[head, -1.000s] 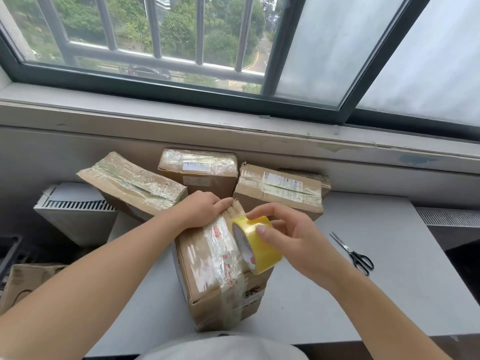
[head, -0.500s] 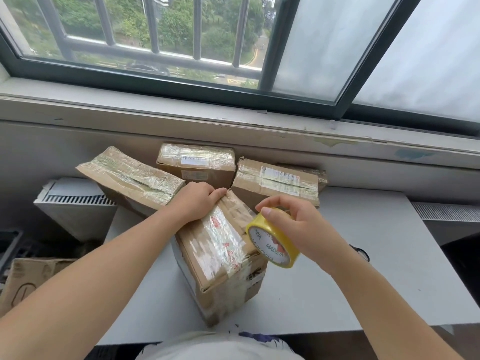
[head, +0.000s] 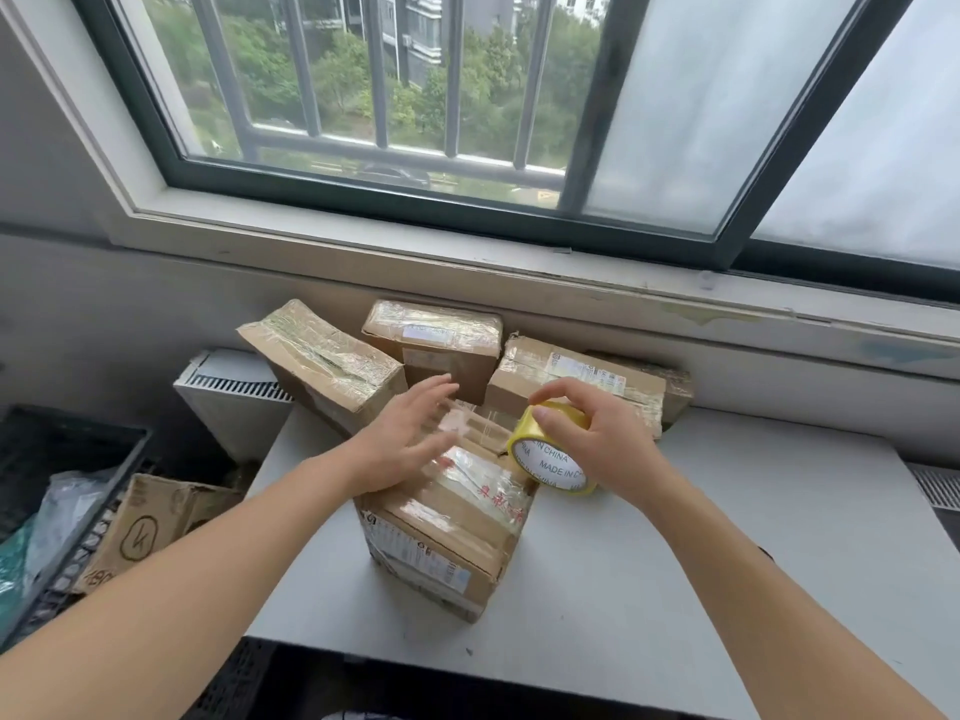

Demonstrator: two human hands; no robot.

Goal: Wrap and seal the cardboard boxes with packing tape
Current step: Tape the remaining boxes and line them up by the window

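Observation:
A cardboard box (head: 447, 543) with clear tape and red print on top stands in the middle of the grey table (head: 727, 563). My left hand (head: 410, 439) lies flat over the box's top, fingers straight and blurred. My right hand (head: 597, 439) grips a yellow roll of packing tape (head: 550, 454) at the box's far right corner, its core label facing me. A clear strip runs from the roll across the box top.
Three taped boxes lean against the wall behind: a left box (head: 322, 366), a middle box (head: 436, 340) and a right box (head: 576, 381). A white radiator (head: 234, 397), a black crate (head: 62, 491) and a loose carton (head: 150, 527) sit left of the table.
My left hand has opened and slid along the box top. The roll has moved back to the box's far right corner. The camera tilted upward; the scissors are out of sight.

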